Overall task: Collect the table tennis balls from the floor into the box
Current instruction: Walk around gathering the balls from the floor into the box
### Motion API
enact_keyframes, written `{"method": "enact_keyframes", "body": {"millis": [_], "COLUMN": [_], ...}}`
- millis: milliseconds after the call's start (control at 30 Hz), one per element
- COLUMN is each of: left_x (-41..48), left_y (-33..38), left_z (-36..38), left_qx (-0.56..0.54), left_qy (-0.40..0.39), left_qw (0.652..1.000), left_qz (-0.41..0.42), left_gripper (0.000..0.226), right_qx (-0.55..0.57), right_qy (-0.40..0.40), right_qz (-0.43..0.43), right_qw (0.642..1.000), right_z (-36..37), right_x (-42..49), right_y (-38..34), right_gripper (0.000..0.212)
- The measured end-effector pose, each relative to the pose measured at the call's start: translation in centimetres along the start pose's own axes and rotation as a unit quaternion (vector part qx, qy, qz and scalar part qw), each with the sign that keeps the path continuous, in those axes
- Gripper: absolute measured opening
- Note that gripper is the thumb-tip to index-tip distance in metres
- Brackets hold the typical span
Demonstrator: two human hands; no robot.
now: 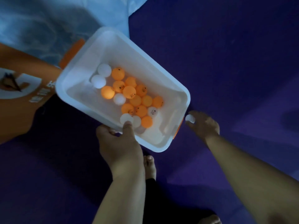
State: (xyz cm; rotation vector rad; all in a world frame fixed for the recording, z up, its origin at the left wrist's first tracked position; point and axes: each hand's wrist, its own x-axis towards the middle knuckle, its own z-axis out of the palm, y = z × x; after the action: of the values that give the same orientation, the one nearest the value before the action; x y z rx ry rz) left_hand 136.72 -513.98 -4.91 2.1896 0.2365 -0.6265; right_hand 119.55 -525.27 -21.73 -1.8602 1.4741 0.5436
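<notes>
box (84,101) top open, balls (134,97) crowd its middle; floor (226,62) right of it clear; cardboard (19,102) blocks left side

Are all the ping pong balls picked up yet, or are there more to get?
Lots are done: a pile of orange and white balls already lies in the white box. The left hand grips the box's rim. The right hand holds one white ball just outside the box, not yet dropped in. No other loose balls show on the purple floor here, though some could be out of view.
</notes>
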Motion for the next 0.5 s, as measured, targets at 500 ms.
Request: {"method": "enact_keyframes", "body": {"millis": [500], "left_x": [-10.0], "left_y": [6.1], "left_z": [-3.2], "left_qx": [0.081], "left_qy": [-0.136], "left_qw": [0.986], "left_qz": [-0.044], "left_gripper": [0.014], "right_qx": [0.307], "right_qy": [0.234], "right_qz": [-0.145], "right_qw": [0.911], "right_z": [-16.2], "right_x": [-17.8], "right_y": [-7.5], "right_gripper": [0.058]}}
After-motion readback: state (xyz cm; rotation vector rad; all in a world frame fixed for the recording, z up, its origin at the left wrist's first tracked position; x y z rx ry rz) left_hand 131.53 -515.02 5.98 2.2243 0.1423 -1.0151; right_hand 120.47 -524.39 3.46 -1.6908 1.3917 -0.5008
